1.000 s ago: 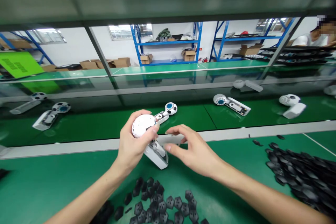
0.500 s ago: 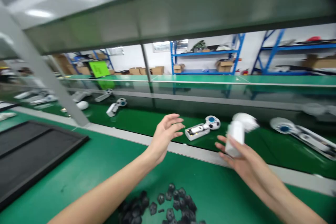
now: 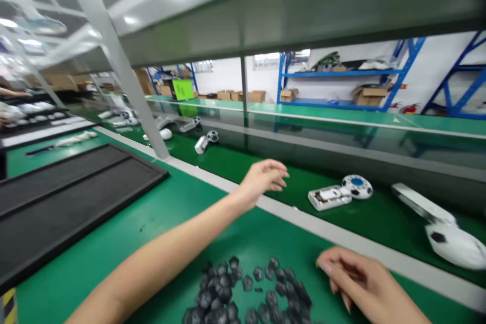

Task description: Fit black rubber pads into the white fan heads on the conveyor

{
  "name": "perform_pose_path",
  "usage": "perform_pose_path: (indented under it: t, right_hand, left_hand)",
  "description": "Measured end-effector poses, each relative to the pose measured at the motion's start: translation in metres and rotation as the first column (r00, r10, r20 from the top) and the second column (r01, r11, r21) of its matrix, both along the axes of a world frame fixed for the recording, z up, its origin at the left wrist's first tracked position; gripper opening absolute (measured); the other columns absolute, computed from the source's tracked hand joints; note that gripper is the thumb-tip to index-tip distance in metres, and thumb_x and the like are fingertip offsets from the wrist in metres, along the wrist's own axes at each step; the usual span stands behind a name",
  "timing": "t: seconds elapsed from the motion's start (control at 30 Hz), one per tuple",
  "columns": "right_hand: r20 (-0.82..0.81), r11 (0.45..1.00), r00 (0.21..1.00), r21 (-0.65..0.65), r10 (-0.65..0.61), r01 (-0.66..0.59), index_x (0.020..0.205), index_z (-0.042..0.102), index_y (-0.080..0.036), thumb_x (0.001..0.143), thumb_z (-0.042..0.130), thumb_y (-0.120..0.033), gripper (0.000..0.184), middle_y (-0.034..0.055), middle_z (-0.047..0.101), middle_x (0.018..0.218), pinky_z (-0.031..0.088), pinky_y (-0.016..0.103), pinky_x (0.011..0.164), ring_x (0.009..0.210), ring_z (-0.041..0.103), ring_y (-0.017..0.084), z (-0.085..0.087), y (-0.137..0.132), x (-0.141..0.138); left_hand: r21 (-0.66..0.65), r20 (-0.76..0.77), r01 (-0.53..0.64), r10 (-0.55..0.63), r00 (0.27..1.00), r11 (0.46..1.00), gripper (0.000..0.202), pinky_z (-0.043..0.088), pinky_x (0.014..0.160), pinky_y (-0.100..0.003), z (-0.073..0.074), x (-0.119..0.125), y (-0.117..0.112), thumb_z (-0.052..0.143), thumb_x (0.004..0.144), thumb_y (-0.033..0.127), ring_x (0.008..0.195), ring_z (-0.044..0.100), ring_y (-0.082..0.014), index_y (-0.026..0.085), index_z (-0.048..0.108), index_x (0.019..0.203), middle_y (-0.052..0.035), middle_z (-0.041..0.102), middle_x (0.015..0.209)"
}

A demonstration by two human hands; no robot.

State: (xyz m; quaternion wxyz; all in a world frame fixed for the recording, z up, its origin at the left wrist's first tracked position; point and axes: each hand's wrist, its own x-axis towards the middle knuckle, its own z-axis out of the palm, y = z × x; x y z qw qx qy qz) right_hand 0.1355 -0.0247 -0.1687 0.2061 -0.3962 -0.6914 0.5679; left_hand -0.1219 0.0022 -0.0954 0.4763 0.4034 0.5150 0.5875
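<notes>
My left hand (image 3: pixel 265 181) reaches over the grey edge strip of the green conveyor belt (image 3: pixel 243 172), fingers loosely stretched and nothing in them. My right hand (image 3: pixel 364 283) hovers above the near work surface, its fingers curled in with the thumb near the index finger; no object shows in it. To its left lies a pile of small black, many-sided pieces (image 3: pixel 224 291). On the belt between the hands is a white part with a soccer-ball-patterned round end (image 3: pixel 357 187) and an open body. A blurred white ball-ended part (image 3: pixel 451 243) lies farther right.
A black framed tray (image 3: pixel 76 197) lies at the left. More white parts (image 3: pixel 207 142) sit along the belt. A slanted grey post (image 3: pixel 125 76) and a low overhead shelf (image 3: pixel 288 15) bound the space. Blue racks (image 3: pixel 341 73) with boxes stand behind.
My right hand has let go of the white ball-ended part, now lying on the belt, and has drawn back and down. The view has turned left; my left hand stays stretched out.
</notes>
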Motion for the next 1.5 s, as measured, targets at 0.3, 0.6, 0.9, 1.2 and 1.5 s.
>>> perform_pose_path:
  t: [0.3, 0.6, 0.9, 1.2, 1.5]
  right_hand:
    - [0.174, 0.936, 0.978, 0.312, 0.115, -0.165, 0.093, 0.08, -0.023, 0.099, 0.066, -0.039, 0.022, 0.0042, 0.077, 0.086, 0.045, 0.03, 0.061, 0.07, 0.066, 0.02, 0.03, -0.007, -0.004]
    - [0.328, 0.738, 0.923, 0.569, 0.2, -0.362, 0.114, 0.079, -0.025, 0.106, 0.065, -0.028, 0.017, 0.0063, 0.078, 0.108, 0.057, 0.035, 0.077, 0.093, 0.074, 0.024, 0.022, -0.015, -0.001]
    - [0.504, 0.132, 0.856, 0.847, 0.114, -0.515, 0.112, 0.074, -0.011, 0.113, 0.043, -0.014, 0.031, 0.0094, 0.078, 0.098, 0.051, 0.039, 0.061, 0.077, 0.072, 0.024, 0.027, -0.022, -0.002]
    - [0.516, 0.065, 0.853, 0.851, 0.078, -0.521, 0.108, 0.075, -0.01, 0.114, 0.041, -0.012, 0.034, 0.0086, 0.078, 0.094, 0.048, 0.038, 0.065, 0.077, 0.073, 0.023, 0.032, -0.027, -0.006]
    - [0.429, -0.055, 0.9, 0.903, 0.073, -0.426, 0.106, 0.076, -0.006, 0.113, 0.031, -0.005, 0.046, 0.0092, 0.078, 0.091, 0.051, 0.036, 0.067, 0.076, 0.074, 0.021, 0.03, -0.031, -0.012]
  left_hand:
    - [0.005, 0.036, -0.08, 0.08, 0.996, 0.997, 0.021, 0.055, 0.068, -0.025, 0.004, -0.026, 0.015, 0.084, 0.074, 0.019, 0.072, 0.067, -0.0119, 0.015, 0.073, 0.091, -0.0061, 0.075, 0.094]
    - [-0.009, -0.014, -0.074, 0.074, 0.997, 0.997, 0.005, 0.055, 0.07, -0.027, 0.01, -0.019, 0.012, 0.076, 0.081, 0.016, 0.071, 0.066, -0.0127, 0.016, 0.072, 0.084, -0.0067, 0.075, 0.092]
    - [0.012, -0.036, -0.061, 0.061, 0.997, 0.998, 0.004, 0.053, 0.07, -0.029, 0.013, -0.02, 0.011, 0.073, 0.083, 0.014, 0.073, 0.068, -0.0138, 0.016, 0.073, 0.086, -0.0084, 0.076, 0.098]
    - [-0.014, -0.034, -0.051, 0.051, 0.998, 0.999, 0.004, 0.054, 0.069, -0.027, 0.012, -0.017, 0.011, 0.075, 0.083, 0.013, 0.073, 0.068, -0.0136, 0.015, 0.073, 0.086, -0.009, 0.077, 0.097]
    - [-0.054, -0.014, -0.034, 0.034, 0.999, 0.998, 0.007, 0.053, 0.065, -0.023, 0.007, -0.02, 0.012, 0.068, 0.091, 0.01, 0.07, 0.068, -0.011, 0.015, 0.073, 0.089, -0.0064, 0.077, 0.095]
